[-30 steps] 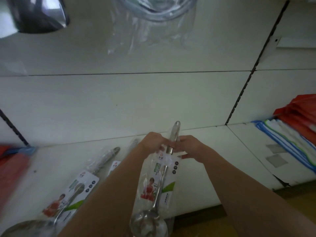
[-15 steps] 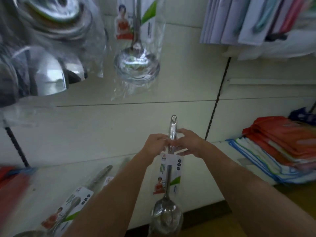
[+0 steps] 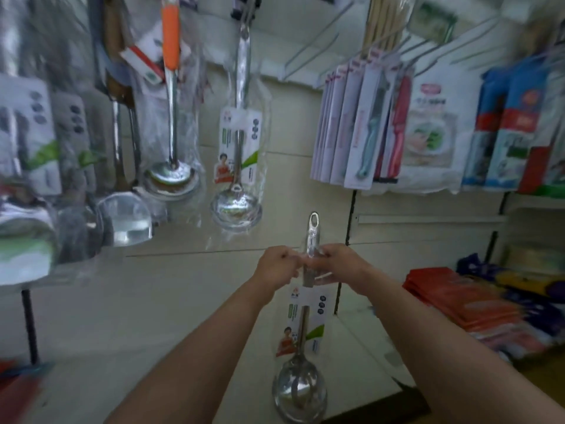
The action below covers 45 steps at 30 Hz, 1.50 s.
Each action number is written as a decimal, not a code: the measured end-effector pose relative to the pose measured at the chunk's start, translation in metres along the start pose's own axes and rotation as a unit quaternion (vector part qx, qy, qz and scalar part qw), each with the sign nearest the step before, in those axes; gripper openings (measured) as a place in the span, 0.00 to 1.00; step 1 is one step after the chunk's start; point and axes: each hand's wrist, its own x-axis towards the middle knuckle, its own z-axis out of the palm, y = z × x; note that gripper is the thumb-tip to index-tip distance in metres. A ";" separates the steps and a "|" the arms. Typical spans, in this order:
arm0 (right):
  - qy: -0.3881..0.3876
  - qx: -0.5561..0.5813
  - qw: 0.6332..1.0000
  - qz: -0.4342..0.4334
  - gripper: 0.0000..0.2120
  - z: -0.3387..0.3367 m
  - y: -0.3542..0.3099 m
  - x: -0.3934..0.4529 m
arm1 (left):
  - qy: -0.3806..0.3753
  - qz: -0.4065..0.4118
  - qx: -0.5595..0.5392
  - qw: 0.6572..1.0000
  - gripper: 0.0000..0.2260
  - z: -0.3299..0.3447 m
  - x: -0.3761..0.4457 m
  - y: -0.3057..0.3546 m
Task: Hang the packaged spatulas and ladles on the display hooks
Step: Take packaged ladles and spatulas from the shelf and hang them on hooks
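While you hold the packaged ladle upright in front of the display wall, your left hand and right hand both pinch its handle from either side, grip clamped just below the hanging hole, bowl hanging down. Above and to the left, another packaged ladle hangs from a hook, with an orange-handled ladle beside it. Carded knives hang upper right; folded red cloths lie on the shelf's right end.
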 end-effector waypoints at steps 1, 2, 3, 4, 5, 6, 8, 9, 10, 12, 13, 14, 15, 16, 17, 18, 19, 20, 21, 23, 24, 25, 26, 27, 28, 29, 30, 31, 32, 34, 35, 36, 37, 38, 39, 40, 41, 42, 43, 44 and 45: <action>0.007 -0.006 1.000 -0.010 0.06 -0.002 -0.010 -0.005 | 0.004 0.014 0.001 1.000 0.06 -0.004 -0.004 0.010; 0.013 -0.014 1.000 -0.023 0.06 -0.005 -0.024 -0.012 | 0.009 0.028 0.004 1.000 0.08 -0.009 -0.009 0.023; 0.013 -0.020 0.999 -0.030 0.05 -0.004 -0.029 -0.012 | 0.014 0.032 0.003 0.999 0.10 -0.012 -0.008 0.027; 0.018 -0.031 0.998 -0.045 0.05 -0.006 -0.041 -0.018 | 0.021 0.039 0.007 0.999 0.10 -0.016 -0.012 0.039; 0.021 -0.039 0.997 -0.056 0.04 -0.007 -0.051 -0.023 | 0.027 0.045 0.009 0.999 0.09 -0.020 -0.016 0.049; 0.025 -0.049 0.996 -0.063 0.04 -0.008 -0.060 -0.028 | 0.035 0.052 0.013 0.998 0.09 -0.023 -0.020 0.058; 0.038 -0.058 0.994 -0.081 0.05 -0.008 -0.079 -0.036 | 0.051 0.073 0.022 0.996 0.09 -0.029 -0.025 0.075; 0.048 -0.058 0.993 -0.092 0.06 -0.009 -0.087 -0.038 | 0.060 0.083 0.022 0.995 0.10 -0.032 -0.026 0.082; 0.058 -0.055 0.991 -0.104 0.07 -0.008 -0.097 -0.040 | 0.069 0.093 0.021 0.993 0.10 -0.035 -0.027 0.090; 0.087 -0.042 0.988 -0.124 0.10 -0.006 -0.111 -0.042 | 0.092 0.110 0.024 0.989 0.11 -0.040 -0.027 0.102; 0.104 -0.038 0.985 -0.132 0.12 -0.005 -0.120 -0.041 | 0.105 0.118 0.028 0.987 0.11 -0.044 -0.027 0.108; 0.119 -0.036 0.982 -0.140 0.13 -0.004 -0.125 -0.040 | 0.114 0.122 0.033 0.985 0.11 -0.047 -0.026 0.112; 0.131 -0.040 0.980 -0.148 0.13 -0.003 -0.133 -0.037 | 0.122 0.126 0.037 0.984 0.11 -0.051 -0.025 0.119; 0.137 -0.045 0.977 -0.154 0.12 -0.002 -0.139 -0.034 | 0.126 0.130 0.040 0.983 0.10 -0.055 -0.023 0.126; 0.143 -0.051 0.975 -0.160 0.11 -0.002 -0.147 -0.033 | 0.129 0.133 0.043 0.982 0.08 -0.060 -0.022 0.134; 0.149 -0.056 0.974 -0.163 0.12 -0.002 -0.154 -0.029 | 0.130 0.136 0.046 0.981 0.08 -0.066 -0.019 0.141; 0.151 -0.063 0.972 -0.166 0.11 -0.002 -0.163 -0.027 | 0.132 0.138 0.050 0.980 0.07 -0.072 -0.016 0.149; 0.154 -0.070 0.970 -0.173 0.10 -0.002 -0.172 -0.025 | 0.136 0.140 0.057 0.979 0.07 -0.078 -0.012 0.157; 0.157 -0.082 0.968 -0.179 0.10 -0.003 -0.180 -0.021 | 0.142 0.141 0.064 0.978 0.07 -0.083 -0.010 0.165; 0.167 -0.101 0.963 -0.188 0.11 -0.005 -0.197 -0.013 | 0.158 0.145 0.068 0.974 0.08 -0.095 -0.003 0.179; 0.168 -0.103 0.961 -0.195 0.11 -0.005 -0.207 -0.008 | 0.165 0.149 0.067 0.973 0.08 -0.101 -0.001 0.186; 0.166 -0.101 0.960 -0.203 0.12 -0.005 -0.216 -0.003 | 0.168 0.153 0.066 0.972 0.08 -0.107 0.000 0.193; 0.163 -0.098 0.959 -0.211 0.12 -0.005 -0.224 0.003 | 0.172 0.158 0.061 0.970 0.08 -0.113 0.003 0.199; 0.160 -0.094 0.958 -0.218 0.12 -0.004 -0.232 0.009 | 0.174 0.163 0.053 0.970 0.08 -0.119 0.005 0.205; 0.159 -0.091 0.957 -0.226 0.12 -0.004 -0.239 0.014 | 0.175 0.167 0.044 0.969 0.07 -0.124 0.008 0.209; 0.158 -0.085 0.955 -0.235 0.12 -0.002 -0.247 0.019 | 0.177 0.172 0.039 0.968 0.08 -0.129 0.011 0.213; 0.158 -0.079 0.954 -0.241 0.09 -0.002 -0.252 0.024 | 0.179 0.177 0.036 0.967 0.09 -0.131 0.013 0.217; 0.159 -0.077 0.953 -0.247 0.06 -0.001 -0.259 0.033 | 0.184 0.183 0.040 0.965 0.10 -0.137 0.016 0.223; 0.166 -0.078 0.950 -0.252 0.05 -0.002 -0.263 0.037 | 0.186 0.185 0.038 0.964 0.11 -0.138 0.019 0.225; 0.172 -0.069 0.948 -0.259 0.07 -0.002 -0.270 0.044 | 0.189 0.192 0.033 0.962 0.10 -0.142 0.025 0.231; 0.169 -0.065 0.948 -0.261 0.06 -0.001 -0.273 0.047 | 0.192 0.196 0.034 0.961 0.09 -0.145 0.028 0.233; 0.166 -0.067 0.947 -0.265 0.06 -0.001 -0.275 0.050 | 0.196 0.200 0.036 0.959 0.08 -0.146 0.031 0.233; 0.167 -0.072 0.946 -0.268 0.07 0.000 -0.275 0.054 | 0.200 0.205 0.042 0.957 0.07 -0.149 0.033 0.232; 0.172 -0.075 0.944 -0.271 0.07 0.002 -0.275 0.056 | 0.204 0.213 0.045 0.954 0.08 -0.151 0.036 0.230; 0.177 -0.073 0.942 -0.274 0.08 0.004 -0.274 0.057 | 0.205 0.221 0.043 0.952 0.09 -0.152 0.037 0.227; 0.178 -0.063 0.942 -0.278 0.09 0.006 -0.272 0.059 | 0.205 0.225 0.040 0.952 0.11 -0.153 0.039 0.224; 0.178 -0.054 0.941 -0.282 0.09 0.008 -0.271 0.062 | 0.206 0.230 0.036 0.951 0.11 -0.153 0.040 0.223; 0.179 -0.050 0.940 -0.286 0.10 0.009 -0.271 0.063 | 0.208 0.232 0.036 0.950 0.10 -0.154 0.041 0.222; 0.180 -0.050 0.939 -0.289 0.12 0.010 -0.271 0.064 | 0.209 0.232 0.038 0.949 0.09 -0.154 0.042 0.222; 0.180 -0.048 0.938 -0.291 0.13 0.010 -0.272 0.065 | 0.210 0.233 0.041 0.949 0.08 -0.155 0.042 0.222; 0.181 -0.045 0.938 -0.293 0.13 0.010 -0.273 0.065 | 0.209 0.235 0.043 0.948 0.05 -0.155 0.042 0.223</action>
